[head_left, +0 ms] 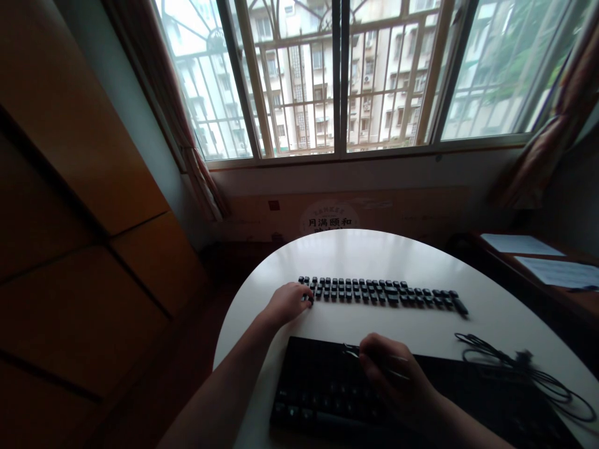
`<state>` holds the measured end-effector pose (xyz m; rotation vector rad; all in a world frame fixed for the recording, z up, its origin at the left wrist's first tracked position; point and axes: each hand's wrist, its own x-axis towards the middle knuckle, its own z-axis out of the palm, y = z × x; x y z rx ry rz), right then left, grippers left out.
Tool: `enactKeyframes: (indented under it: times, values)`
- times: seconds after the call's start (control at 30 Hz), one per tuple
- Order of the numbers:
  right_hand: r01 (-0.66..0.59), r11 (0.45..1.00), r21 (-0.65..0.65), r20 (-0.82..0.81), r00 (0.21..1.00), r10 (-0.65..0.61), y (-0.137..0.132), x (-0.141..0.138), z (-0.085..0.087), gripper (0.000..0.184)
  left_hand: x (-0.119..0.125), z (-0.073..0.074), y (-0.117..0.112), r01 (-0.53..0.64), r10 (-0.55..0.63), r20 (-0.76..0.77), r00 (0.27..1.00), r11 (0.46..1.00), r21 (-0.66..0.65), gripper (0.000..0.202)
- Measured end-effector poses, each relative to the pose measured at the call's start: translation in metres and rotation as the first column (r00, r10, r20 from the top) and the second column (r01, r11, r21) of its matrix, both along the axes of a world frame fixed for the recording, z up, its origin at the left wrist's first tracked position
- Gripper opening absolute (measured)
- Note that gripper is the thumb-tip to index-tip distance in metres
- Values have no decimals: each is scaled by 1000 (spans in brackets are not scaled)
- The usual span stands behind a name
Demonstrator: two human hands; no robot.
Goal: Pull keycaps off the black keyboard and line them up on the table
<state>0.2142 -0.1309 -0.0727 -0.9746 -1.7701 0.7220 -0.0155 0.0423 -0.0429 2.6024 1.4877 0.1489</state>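
Left end first: my left hand point(287, 302) is at the near-left end of the loose keycaps point(391, 292), which stand in tight rows across the white worktop point(318, 252). Risk here, I judge: a sideways nudge from my knuckles would push neighbours out of line, and a poor pinch could drop one or tip it over.

Middle: black keyboard point(322, 365) lies below the rows, nearer me. Some caps show seated at its near-left part; the rest is too dark to read. A slip of the metal tool could scratch the case or catch a switch.

Right: coiled black cable point(524, 358) lies beside and partly over the keyboard's far edge. If my forearm or the keyboard snags a loop, the whole thing might shift.

Hands. Left: fingers bent, thumb and fingertips drawn nearly together at an end cap; they touch it, but whether it's truly pinched I cannot tell. Right hand point(395, 374): closed over the keyboard, fingers wrapped round a slim metal tool point(352, 350), tweezers or a wire puller, unclear which. Its tip points left; contact with the keyboard can't be made out.
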Motion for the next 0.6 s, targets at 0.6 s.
enactKeyframes:
  times: [0.6]
  values:
    - [4, 1000, -17, 30, 1000, -3, -1, 4, -1, 15, 15, 14, -24, 110, -125, 194, 973, 990, 88, 19]
